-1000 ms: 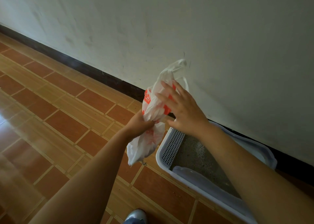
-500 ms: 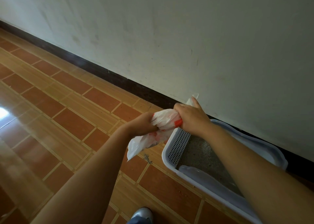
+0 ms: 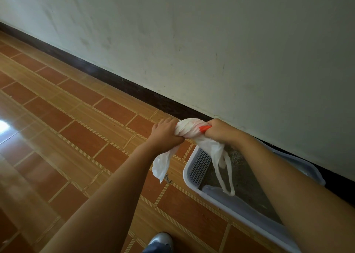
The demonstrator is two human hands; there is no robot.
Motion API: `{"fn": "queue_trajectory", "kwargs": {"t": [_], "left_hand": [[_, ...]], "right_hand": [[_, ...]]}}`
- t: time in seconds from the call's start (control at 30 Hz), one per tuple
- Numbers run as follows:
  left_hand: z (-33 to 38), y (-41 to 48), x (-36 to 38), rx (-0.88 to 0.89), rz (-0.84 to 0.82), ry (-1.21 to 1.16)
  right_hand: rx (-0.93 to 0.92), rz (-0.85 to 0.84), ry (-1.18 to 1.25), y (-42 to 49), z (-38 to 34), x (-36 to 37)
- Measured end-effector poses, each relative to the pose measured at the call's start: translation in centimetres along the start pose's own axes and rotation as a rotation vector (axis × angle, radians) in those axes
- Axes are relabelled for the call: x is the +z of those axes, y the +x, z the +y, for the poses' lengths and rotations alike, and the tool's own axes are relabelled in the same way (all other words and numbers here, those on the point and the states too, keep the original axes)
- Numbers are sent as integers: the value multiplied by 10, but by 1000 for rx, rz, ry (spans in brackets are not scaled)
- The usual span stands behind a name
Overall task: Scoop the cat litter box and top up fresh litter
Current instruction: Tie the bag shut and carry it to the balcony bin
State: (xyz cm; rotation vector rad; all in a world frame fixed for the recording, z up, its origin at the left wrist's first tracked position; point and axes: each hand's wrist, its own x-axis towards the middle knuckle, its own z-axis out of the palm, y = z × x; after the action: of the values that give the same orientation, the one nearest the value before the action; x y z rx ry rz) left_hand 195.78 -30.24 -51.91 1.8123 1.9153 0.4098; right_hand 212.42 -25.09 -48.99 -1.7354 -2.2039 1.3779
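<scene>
A white plastic bag with red print (image 3: 189, 131) is stretched between both hands above the floor. My left hand (image 3: 166, 131) grips its left end, and a loose corner hangs below that fist. My right hand (image 3: 219, 131) grips the right end, from which the bag's handles dangle over the litter box. The white litter box (image 3: 187, 176) stands on the floor against the wall at lower right, with a slotted grille at its left end and grey litter (image 3: 244, 178) inside. My right forearm hides much of the box.
A pale wall with a dark baseboard (image 3: 123, 84) runs diagonally behind the box. Brown and tan floor tiles (image 3: 80, 137) spread to the left. A small dark bit of debris (image 3: 168, 178) lies on the tiles beside the box. A shoe toe (image 3: 160, 239) shows at the bottom edge.
The bag, held upright a second ago with my right hand flat on it, has come down. Both fists now grip it and have pulled apart, stretching it sideways; the handles hang down.
</scene>
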Motion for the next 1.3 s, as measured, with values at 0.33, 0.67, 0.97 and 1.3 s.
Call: {"fn": "queue_trajectory", "kwargs": {"t": [0.33, 0.67, 0.97, 1.3], "left_hand": [[-8, -5, -2, -11, -310, -178], [14, -4, 0, -180, -119, -159], [10, -2, -13, -469, -214, -1139], [7, 10, -26, -468, -42, -1424]], "right_hand": [[14, -256, 246, -8, 15, -10], [22, -272, 257, -5, 14, 3], [-46, -332, 375, -9, 16, 19], [-78, -407, 491, -5, 23, 36]]}}
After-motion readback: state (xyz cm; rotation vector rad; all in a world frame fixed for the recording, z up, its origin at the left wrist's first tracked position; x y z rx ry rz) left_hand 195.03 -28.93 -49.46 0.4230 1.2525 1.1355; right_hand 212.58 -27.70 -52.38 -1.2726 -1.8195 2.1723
